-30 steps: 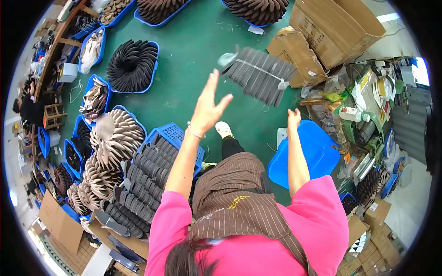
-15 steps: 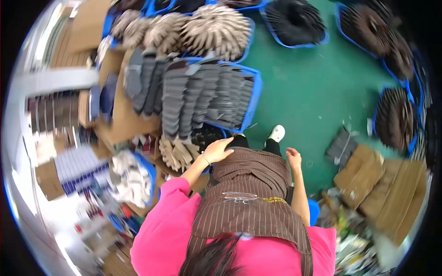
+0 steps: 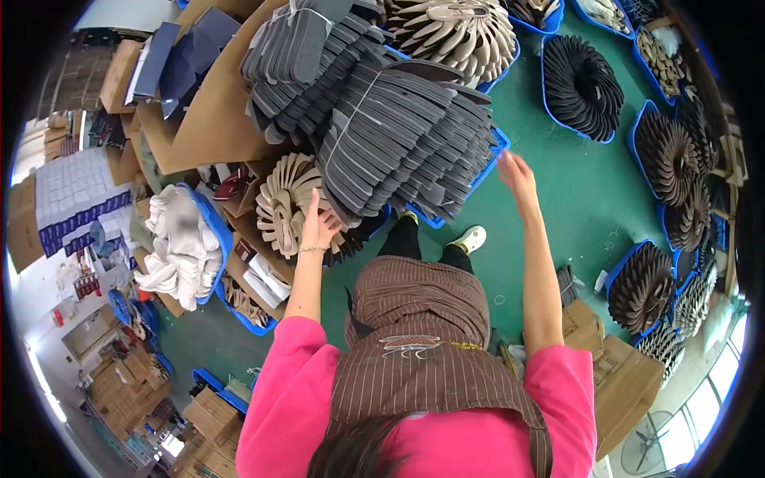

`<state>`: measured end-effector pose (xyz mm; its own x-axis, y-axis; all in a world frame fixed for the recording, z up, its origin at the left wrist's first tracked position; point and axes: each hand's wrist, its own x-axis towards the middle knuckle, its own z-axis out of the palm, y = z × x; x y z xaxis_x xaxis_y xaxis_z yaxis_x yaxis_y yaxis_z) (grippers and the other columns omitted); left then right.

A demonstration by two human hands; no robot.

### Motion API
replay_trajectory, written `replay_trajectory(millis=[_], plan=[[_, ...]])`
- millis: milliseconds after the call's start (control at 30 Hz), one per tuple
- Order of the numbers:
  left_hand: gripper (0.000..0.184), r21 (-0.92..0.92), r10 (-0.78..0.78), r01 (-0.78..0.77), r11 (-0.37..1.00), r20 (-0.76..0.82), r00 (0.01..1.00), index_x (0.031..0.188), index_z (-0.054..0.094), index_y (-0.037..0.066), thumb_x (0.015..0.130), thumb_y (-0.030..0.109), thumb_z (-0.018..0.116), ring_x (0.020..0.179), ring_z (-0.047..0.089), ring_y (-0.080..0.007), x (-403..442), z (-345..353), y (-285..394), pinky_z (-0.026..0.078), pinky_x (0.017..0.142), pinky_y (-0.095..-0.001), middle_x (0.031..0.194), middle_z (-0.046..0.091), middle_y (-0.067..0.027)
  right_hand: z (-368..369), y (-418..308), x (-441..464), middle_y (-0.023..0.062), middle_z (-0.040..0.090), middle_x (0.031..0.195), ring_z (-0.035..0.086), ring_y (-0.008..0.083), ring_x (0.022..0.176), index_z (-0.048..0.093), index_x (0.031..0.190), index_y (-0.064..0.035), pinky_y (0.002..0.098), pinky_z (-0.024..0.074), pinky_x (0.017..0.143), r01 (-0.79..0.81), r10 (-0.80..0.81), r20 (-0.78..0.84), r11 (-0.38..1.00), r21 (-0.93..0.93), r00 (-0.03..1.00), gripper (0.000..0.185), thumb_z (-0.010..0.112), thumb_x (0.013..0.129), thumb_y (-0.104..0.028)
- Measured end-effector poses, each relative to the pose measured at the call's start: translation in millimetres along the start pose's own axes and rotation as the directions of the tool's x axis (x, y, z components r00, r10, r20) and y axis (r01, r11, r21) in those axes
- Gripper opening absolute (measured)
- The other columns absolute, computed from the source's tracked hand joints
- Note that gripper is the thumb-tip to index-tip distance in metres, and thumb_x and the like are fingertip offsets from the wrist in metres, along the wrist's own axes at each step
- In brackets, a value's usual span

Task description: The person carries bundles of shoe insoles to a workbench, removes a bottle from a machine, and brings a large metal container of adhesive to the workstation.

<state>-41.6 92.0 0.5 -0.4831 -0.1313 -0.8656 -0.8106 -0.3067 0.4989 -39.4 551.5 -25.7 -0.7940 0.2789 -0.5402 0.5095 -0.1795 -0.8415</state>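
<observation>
Fingers apart and empty, my left hand (image 3: 319, 227) is at the lower left edge of a large pile of grey insole-shaped pieces (image 3: 390, 135), in front of a ring of beige pieces (image 3: 279, 199). Whether it touches the pile I cannot tell. My right hand (image 3: 516, 177) is raised beside the right corner of the blue crate (image 3: 496, 155) under the pile, fingers spread, nothing in them. Thin white string ties some grey bundles.
Blue trays with rings of black (image 3: 586, 88), brown (image 3: 641, 287) and beige pieces (image 3: 462, 32) stand on the green floor (image 3: 510, 239). A tray of white pieces (image 3: 179, 247) is at left. Cardboard boxes (image 3: 625, 382) lie at lower right, a small grey bundle (image 3: 566, 285) near them.
The grey bundle that was in the air between my hands now lies on the floor near the boxes. The view has turned towards the grey pile, and both hands are stretched out towards it.
</observation>
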Motion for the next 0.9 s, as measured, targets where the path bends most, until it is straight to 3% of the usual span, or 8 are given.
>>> replay_trajectory(millis=[67,200,267,333,400,533,667,900], plan=[[0.122,-0.018,-0.073,0.075,0.997,0.129,0.989,0.148,-0.003,0.008,0.069,0.071,0.064,0.134,0.025,-0.0398,15,4,18,0.019,0.107,-0.0551,0.147,0.017,-0.0286,45,-31,38,0.013,0.053,0.129,0.05,0.0232,0.12,0.045,0.134,-0.0057,0.0374,0.0388,0.1,-0.029,0.024,0.035,0.989,0.143,0.999,0.057,0.049,0.094,-0.046],[0.105,-0.199,-0.13,0.216,0.956,0.373,0.919,0.145,0.023,0.005,0.071,0.067,0.066,0.134,0.029,-0.0332,58,14,28,0.025,0.107,-0.0522,0.148,0.029,-0.0151,113,-54,107,0.0105,0.051,0.132,0.047,0.0194,0.12,0.039,0.138,-0.0049,0.0327,0.0363,0.1,-0.06,0.056,0.023,0.949,0.309,0.998,0.062,0.046,0.094,-0.049],[0.094,-0.164,-0.157,0.206,0.965,0.271,0.95,0.141,0.034,0.007,0.072,0.06,0.07,0.13,0.037,-0.03,55,28,41,0.031,0.106,-0.0487,0.144,0.038,-0.01,136,-59,124,0.0079,0.053,0.13,0.048,0.0125,0.106,0.041,0.137,-0.006,0.027,0.0362,0.093,-0.067,0.073,-0.012,0.967,0.247,0.997,0.061,0.05,0.093,-0.048],[0.093,-0.118,-0.169,0.207,0.971,0.27,0.948,0.141,0.034,0.007,0.072,0.057,0.072,0.128,0.039,-0.0298,59,28,43,0.033,0.105,-0.0472,0.143,0.039,-0.0105,149,-64,121,0.005,0.055,0.126,0.048,0.01,0.096,0.047,0.129,-0.0077,0.0258,0.0369,0.089,0.091,-0.096,0.015,0.975,0.202,0.995,0.052,0.058,0.09,-0.04],[0.082,-0.124,-0.183,0.21,0.97,0.197,0.963,0.137,0.04,0.006,0.076,0.052,0.07,0.125,0.044,-0.028,64,23,37,0.036,0.104,-0.0424,0.139,0.044,-0.0105,160,-96,72,0.0088,0.056,0.121,0.047,0.0149,0.11,0.051,0.121,-0.0071,0.0301,0.0338,0.098,0.199,-0.187,0.221,0.979,-0.034,0.957,0.051,0.069,0.082,-0.035],[0.064,-0.287,-0.165,0.236,0.928,0.25,0.954,0.131,0.046,0.004,0.083,0.044,0.061,0.122,0.047,-0.0295,62,-8,21,0.038,0.102,-0.0417,0.135,0.049,-0.0123,196,-108,-6,0.0098,0.051,0.129,0.051,0.0111,0.099,0.054,0.105,-0.0071,0.0274,0.0422,0.082,0.438,-0.425,0.266,0.899,0.013,0.865,0.041,0.075,0.071,-0.014],[0.056,-0.394,-0.148,0.252,0.884,0.276,0.95,0.126,0.052,0.003,0.085,0.041,0.057,0.118,0.05,-0.0339,47,-46,0,0.039,0.101,-0.0449,0.129,0.053,-0.0161,221,-129,-93,0.0203,0.045,0.132,0.056,0.0292,0.104,0.058,0.102,-0.0063,0.0353,0.0459,0.085,0.66,-0.6,0.32,0.74,-0.125,0.733,0.046,0.073,0.058,-0.005],[0.042,-0.459,-0.065,0.243,0.854,0.37,0.927,0.116,0.06,0.006,0.086,0.034,0.058,0.107,0.057,-0.0298,40,-62,-12,0.041,0.098,-0.045,0.117,0.062,-0.0129,215,-132,-167,0.0229,0.039,0.136,0.04,0.0451,0.123,0.059,0.104,-0.0111,0.0513,0.0383,0.096,0.774,-0.713,0.345,0.629,-0.07,0.611,0.056,0.078,0.052,-0.008]])
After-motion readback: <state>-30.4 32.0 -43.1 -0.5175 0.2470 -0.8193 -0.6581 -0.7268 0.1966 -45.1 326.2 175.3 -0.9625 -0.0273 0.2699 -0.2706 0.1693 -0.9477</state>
